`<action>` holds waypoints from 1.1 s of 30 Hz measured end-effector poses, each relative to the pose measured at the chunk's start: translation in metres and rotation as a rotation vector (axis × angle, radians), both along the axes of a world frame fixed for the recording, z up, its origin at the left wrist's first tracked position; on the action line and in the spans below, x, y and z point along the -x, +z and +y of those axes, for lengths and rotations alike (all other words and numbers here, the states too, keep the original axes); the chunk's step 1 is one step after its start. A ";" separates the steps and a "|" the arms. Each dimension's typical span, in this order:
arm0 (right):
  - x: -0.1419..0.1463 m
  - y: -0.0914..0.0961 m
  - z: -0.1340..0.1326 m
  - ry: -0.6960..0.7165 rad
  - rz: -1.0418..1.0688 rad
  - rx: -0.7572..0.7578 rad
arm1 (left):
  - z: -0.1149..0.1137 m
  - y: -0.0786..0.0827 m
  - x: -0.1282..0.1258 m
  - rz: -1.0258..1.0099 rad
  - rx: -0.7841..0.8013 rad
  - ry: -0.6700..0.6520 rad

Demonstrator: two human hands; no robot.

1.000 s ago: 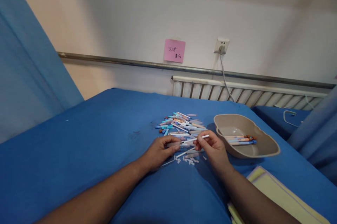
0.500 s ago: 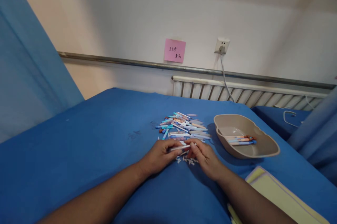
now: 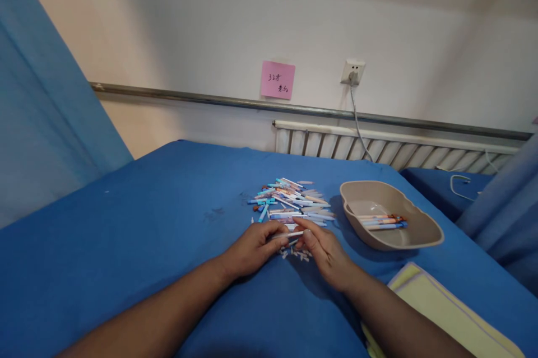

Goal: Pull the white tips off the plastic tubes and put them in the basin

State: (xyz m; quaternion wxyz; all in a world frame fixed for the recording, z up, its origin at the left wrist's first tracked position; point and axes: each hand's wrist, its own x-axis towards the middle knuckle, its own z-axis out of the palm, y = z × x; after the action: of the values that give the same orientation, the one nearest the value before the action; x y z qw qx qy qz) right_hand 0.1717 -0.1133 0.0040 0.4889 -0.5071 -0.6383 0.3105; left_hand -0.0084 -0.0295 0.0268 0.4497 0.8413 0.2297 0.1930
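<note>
A slim whitish pen spans the space between my two hands. My left hand is closed around its left end. At the other end, the thumb and fingers of my right hand pinch it. My fingers hide parts of the pen, so I cannot tell whether it is whole or in pieces. Just beyond my hands lies a loose heap of pen parts in white, blue, turquoise and orange. Small white pieces are scattered on the blue cloth under my hands.
To the right stands a beige basin with several pens inside. A folded yellow cloth lies by my right forearm. Blue cloth covers the table. Behind it are a radiator and a wall socket with a cable.
My right hand's fingers have shifted slightly along the pen, and its index finger is raised more. The view has moved a little; the heap and basin look the same.
</note>
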 end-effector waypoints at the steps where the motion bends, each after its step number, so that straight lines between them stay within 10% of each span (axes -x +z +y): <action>1: -0.001 -0.002 0.001 -0.003 0.029 0.013 | 0.002 -0.001 0.000 -0.010 0.019 0.002; 8: -0.014 -0.009 0.017 -0.185 0.430 0.035 | 0.009 -0.005 0.001 -0.102 0.410 0.178; 14: -0.017 -0.011 0.021 -0.263 0.250 0.033 | 0.015 -0.003 0.003 -0.244 0.721 0.351; 25: 0.015 0.015 -0.010 0.344 -0.503 -0.106 | 0.028 -0.016 0.002 -0.470 0.867 0.348; 33: 0.031 0.020 -0.020 0.352 -0.680 -0.003 | 0.033 -0.013 0.003 -0.516 0.986 0.361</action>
State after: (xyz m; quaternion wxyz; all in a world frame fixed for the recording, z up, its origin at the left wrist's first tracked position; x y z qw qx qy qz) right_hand 0.1404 -0.1337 0.0241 0.1892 -0.4628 -0.8420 0.2027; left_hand -0.0118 0.0035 0.0137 0.7895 0.4060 0.3151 0.3354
